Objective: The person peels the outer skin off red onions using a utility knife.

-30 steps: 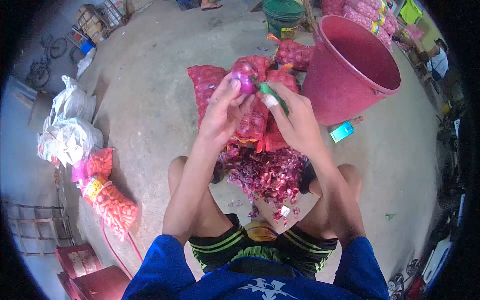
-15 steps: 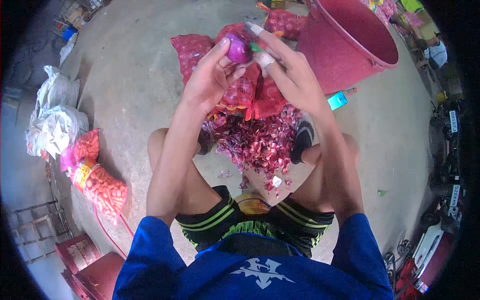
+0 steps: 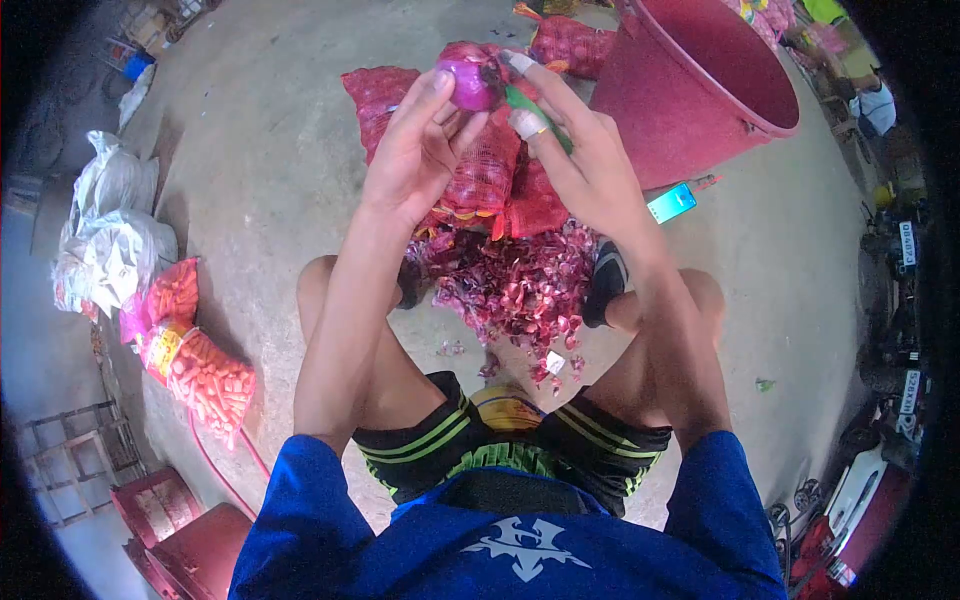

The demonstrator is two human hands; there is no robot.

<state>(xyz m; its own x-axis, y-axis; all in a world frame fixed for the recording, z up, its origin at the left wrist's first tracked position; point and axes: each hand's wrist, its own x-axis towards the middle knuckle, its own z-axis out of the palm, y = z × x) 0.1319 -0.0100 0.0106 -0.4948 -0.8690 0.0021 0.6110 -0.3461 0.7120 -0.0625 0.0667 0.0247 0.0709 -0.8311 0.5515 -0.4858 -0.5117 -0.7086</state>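
Observation:
A purple-red onion (image 3: 473, 88) is held up in the fingers of my left hand (image 3: 408, 155), over the mesh sacks. The onion's right side looks dark, and reddish skin stands up at its top. My right hand (image 3: 588, 150) is closed around a green-handled knife (image 3: 538, 115) close beside the onion; its blade is hard to make out. Wrappings cover the thumb and forefinger of this hand. Red mesh sacks of onions (image 3: 478, 185) lie below and behind both hands. Between my feet spreads a heap of loose onion skins (image 3: 525, 275).
A large red tub (image 3: 660, 110) stands at the upper right, with a lit phone (image 3: 671, 203) on the floor beside it. At left are white sacks (image 3: 115, 240) and a bag of carrots (image 3: 210, 375). Parked motorbikes (image 3: 895, 330) line the right edge.
My right hand has shifted slightly and more of the green handle shows. The onion has turned in my left hand, exposing a dark patch and lifted skin at its top.

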